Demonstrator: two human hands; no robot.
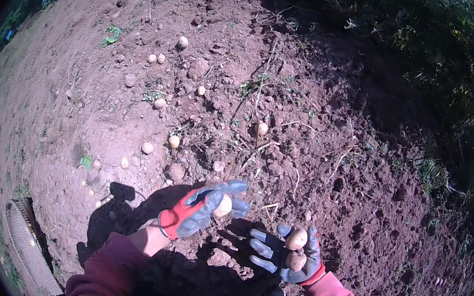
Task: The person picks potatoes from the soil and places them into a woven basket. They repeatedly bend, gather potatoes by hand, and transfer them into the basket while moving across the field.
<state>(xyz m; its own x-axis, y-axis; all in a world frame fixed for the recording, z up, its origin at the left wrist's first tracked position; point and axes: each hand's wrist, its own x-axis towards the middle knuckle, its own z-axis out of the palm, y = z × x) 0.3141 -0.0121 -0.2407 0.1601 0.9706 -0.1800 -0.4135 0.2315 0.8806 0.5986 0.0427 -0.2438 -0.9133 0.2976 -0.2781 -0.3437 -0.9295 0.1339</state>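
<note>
My left hand (pixel 206 209), in a red and grey coated work glove, has its fingers around a pale potato (pixel 223 206) above the dug soil. Palm up, my right hand (pixel 288 256) wears a matching glove and cradles a potato (pixel 297 239) near the fingertips, with a second potato (pixel 295 261) beside it in the palm. Several other potatoes lie on the reddish soil beyond my hands, among them a yellowish potato (pixel 174 141), a potato (pixel 147 148) to its left and a potato (pixel 262 128) by dry stems.
A woven basket (pixel 32 251) stands at the lower left, partly cut off by the picture's rim. Soil clods and dry stems cover the ground ahead. Dense green plants (pixel 454 64) border the plot at the upper right. My knee in dark cloth shows at the bottom.
</note>
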